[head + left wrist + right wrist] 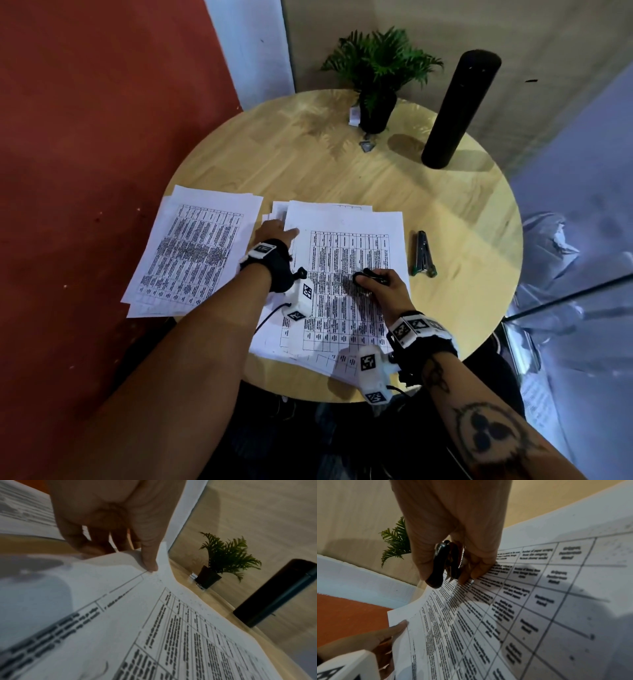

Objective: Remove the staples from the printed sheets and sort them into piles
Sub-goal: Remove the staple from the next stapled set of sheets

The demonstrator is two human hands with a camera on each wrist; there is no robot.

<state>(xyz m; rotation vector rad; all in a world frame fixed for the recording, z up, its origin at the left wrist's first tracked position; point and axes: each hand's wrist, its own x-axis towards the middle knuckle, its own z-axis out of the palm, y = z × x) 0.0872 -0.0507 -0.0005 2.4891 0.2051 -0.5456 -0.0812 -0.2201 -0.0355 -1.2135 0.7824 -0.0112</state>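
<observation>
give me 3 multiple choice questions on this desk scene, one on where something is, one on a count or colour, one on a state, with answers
1. Where does the stapler lie?
A. on the left pile
B. on the bare table, right of the middle pile
C. beside the plant pot

2. What colour is the tall cylinder?
A. white
B. black
C. red

3. What is the right hand doing?
A. lying flat and holding nothing
B. gripping a black staple remover
C. lifting the plant

Answers:
1 B, it lies on bare wood just past the middle pile.
2 B, it is black all over.
3 B, the fingers curl round the staple remover over the printed sheet, while the left hand pinches the sheet's edge.
</observation>
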